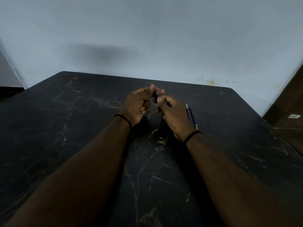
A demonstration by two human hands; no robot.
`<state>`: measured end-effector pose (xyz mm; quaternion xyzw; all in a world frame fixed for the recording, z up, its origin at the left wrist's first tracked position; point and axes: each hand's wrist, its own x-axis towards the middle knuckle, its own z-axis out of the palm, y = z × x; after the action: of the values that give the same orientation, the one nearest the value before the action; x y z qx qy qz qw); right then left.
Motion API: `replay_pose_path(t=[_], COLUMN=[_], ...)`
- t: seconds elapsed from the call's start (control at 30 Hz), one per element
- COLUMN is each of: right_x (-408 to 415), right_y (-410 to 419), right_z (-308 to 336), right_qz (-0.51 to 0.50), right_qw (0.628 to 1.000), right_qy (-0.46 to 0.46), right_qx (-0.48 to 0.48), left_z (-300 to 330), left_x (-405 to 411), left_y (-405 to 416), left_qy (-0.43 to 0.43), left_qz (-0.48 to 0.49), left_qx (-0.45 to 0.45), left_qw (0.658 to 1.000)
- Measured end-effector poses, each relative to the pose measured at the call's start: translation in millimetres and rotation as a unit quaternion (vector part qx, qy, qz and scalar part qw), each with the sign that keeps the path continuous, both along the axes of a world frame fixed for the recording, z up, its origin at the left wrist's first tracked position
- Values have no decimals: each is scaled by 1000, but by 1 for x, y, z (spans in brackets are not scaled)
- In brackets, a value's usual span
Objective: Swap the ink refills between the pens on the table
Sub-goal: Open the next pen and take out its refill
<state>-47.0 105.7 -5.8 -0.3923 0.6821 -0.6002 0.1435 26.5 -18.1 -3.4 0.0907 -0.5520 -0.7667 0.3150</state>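
Both hands meet over the middle of the dark marble table. My left hand and my right hand pinch the same dark pen barrel, which shows only as a short black piece between the thumbs and fingertips. Two thin ink refills lie side by side on the table just right of my right hand, blue with pale ends; the wrist hides part of them. Something dark lies under my right hand on the table, too dim to identify.
A pale wall rises directly behind the table's far edge. A brown wooden surface stands at the right, past the table's right corner. Each wrist wears a black band.
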Motion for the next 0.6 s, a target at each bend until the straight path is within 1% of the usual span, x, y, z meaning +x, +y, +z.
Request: replay_pose_path(t=[0.17, 0.27, 0.33, 0.47, 0.6], right_x=[-1, -2, 0, 0, -5], right_y=[0, 5, 9, 10, 10], right_z=[-2, 0, 3, 4, 0], right_qz=[-34, -54, -66, -82, -115], right_qw=[996, 984, 974, 968, 962], right_qy=[76, 165, 208, 229, 242], right_qx=[5, 38, 56, 57, 48], left_z=[0, 1, 3, 9, 14], left_x=[2, 2, 4, 6, 3], left_y=[1, 1, 0, 1, 0], left_qy=[-12, -9, -3, 12, 15], left_qz=[17, 36, 59, 136, 247], left_qx=[-13, -15, -9, 3, 9], left_qw=[1000, 999, 998, 991, 969])
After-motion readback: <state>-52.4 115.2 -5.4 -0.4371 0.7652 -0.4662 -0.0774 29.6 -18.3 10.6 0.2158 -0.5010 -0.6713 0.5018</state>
